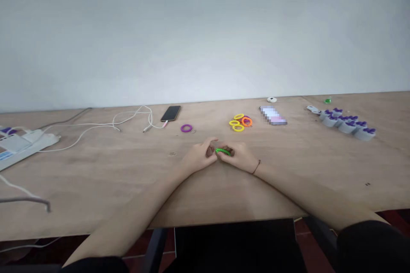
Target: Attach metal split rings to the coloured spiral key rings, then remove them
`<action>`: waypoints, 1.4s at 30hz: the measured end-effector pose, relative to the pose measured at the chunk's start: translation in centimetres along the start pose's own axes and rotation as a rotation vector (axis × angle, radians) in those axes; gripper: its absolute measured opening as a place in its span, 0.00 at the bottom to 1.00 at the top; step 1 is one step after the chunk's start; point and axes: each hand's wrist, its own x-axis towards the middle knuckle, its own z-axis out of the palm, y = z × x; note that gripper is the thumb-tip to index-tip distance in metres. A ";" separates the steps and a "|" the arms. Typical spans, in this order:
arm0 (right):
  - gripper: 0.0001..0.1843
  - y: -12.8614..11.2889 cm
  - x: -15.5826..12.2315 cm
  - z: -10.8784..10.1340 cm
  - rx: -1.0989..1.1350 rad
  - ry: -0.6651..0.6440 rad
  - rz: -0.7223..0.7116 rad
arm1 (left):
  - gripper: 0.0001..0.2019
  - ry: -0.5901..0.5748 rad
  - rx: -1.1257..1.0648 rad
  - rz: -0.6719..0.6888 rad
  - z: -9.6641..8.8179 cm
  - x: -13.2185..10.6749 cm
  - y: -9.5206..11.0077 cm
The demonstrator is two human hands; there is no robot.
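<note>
A green coil wristband is held near the middle of the table, between the fingers of my right hand. My left hand is curled right beside it, fingertips at the wristband's left end; whatever it pinches is too small to make out. Beyond my left hand lies a purple coil wristband with a small metal ring by it. Past my right hand is a loose pile of yellow coil wristbands, with an orange coil wristband and a bit of purple among them.
A dark phone with a white cable lies at the back, and another phone, its screen blurred, lies to the right. Small white cups with purple tops stand far right. A power strip sits far left.
</note>
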 end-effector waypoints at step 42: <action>0.11 0.2 0.0 0.0 0.066 -0.074 -0.019 | 0.12 0.125 -0.138 -0.073 -0.2 0.3 -0.2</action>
